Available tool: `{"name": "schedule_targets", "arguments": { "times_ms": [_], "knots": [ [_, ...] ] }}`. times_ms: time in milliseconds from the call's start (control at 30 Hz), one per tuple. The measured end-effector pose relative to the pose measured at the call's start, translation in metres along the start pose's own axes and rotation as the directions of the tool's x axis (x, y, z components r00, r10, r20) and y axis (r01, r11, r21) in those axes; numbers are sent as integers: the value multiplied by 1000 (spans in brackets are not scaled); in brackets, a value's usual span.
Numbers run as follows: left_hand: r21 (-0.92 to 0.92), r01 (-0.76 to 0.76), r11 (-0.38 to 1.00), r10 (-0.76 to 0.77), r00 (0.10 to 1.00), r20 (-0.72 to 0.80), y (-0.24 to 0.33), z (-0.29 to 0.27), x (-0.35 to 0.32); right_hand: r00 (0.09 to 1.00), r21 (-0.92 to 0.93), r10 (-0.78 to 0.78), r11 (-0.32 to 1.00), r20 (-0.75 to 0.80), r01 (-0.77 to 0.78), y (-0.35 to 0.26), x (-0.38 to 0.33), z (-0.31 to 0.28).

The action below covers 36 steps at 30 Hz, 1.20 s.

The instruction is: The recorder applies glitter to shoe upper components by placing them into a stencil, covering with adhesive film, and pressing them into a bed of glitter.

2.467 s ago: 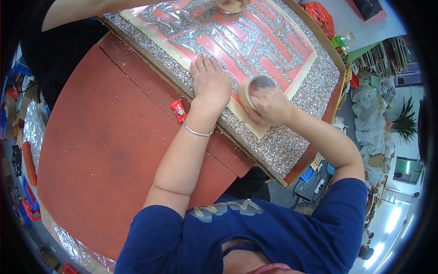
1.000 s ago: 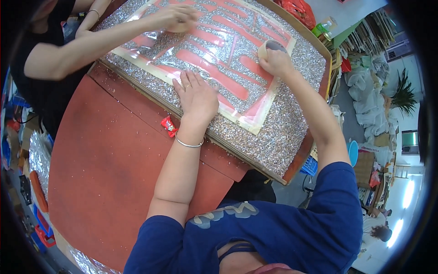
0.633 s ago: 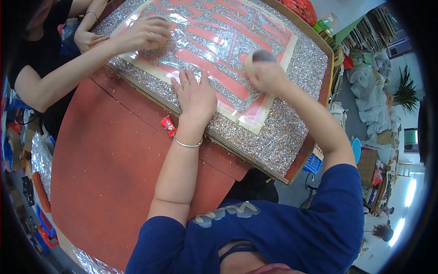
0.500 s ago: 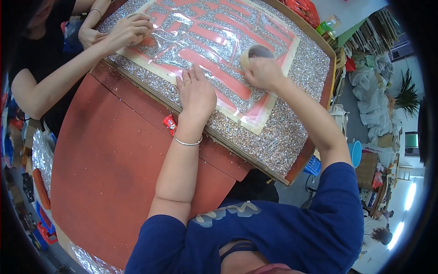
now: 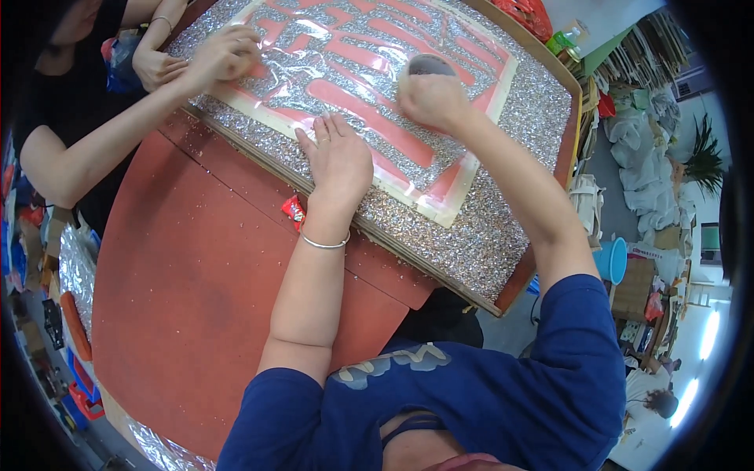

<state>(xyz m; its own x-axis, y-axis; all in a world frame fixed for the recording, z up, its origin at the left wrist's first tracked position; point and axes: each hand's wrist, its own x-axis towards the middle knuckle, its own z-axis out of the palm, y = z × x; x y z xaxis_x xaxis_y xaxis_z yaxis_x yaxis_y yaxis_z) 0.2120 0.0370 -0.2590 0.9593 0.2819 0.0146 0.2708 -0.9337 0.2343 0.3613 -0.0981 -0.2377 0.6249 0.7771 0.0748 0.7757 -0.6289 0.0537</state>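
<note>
One sheet (image 5: 373,114), one roll (image 5: 430,62), one red packet (image 5: 293,209)
Left hand (image 5: 340,159) lies flat on the sheet, right hand (image 5: 433,100) grips the roll; packet on bench (image 5: 208,306).

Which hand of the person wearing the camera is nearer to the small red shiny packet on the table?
Left. The left hand rests slightly beyond the packet and to its right; the right hand is much farther away, beyond and farther right.

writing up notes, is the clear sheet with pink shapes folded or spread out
Spread out. The clear sheet lies across the glittery bits, pink shapes and pale border showing, left hand over its near edge.
</note>
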Motion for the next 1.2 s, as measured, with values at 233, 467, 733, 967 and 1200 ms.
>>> {"name": "schedule_targets", "arguments": {
  "times_ms": [233, 467, 733, 967, 1200],
  "knots": [
    [-87, 89, 992, -84, 995, 58, -2, -6, -5, 962, 223, -274, 939, 18, 264, -74, -66, -20],
    [18, 48, 999, -50, 992, 115, 16, -14, -10, 958, -120, 274, 951, -88, -283, 124, -34, -1],
    [45, -22, 999, 18, 995, 95, -2, -6, -15, 995, 58, 99, 993, -9, -99, 45, -20, -7],
    [2, -72, 997, 71, 993, 97, 13, -12, -10, 871, -96, 486, 866, -65, -490, 164, 40, 2],
    [-95, -117, 989, 127, 987, 102, 3, -6, -12, 986, 71, 164, 984, 25, -165, 16, 115, 1]
  ]
}}
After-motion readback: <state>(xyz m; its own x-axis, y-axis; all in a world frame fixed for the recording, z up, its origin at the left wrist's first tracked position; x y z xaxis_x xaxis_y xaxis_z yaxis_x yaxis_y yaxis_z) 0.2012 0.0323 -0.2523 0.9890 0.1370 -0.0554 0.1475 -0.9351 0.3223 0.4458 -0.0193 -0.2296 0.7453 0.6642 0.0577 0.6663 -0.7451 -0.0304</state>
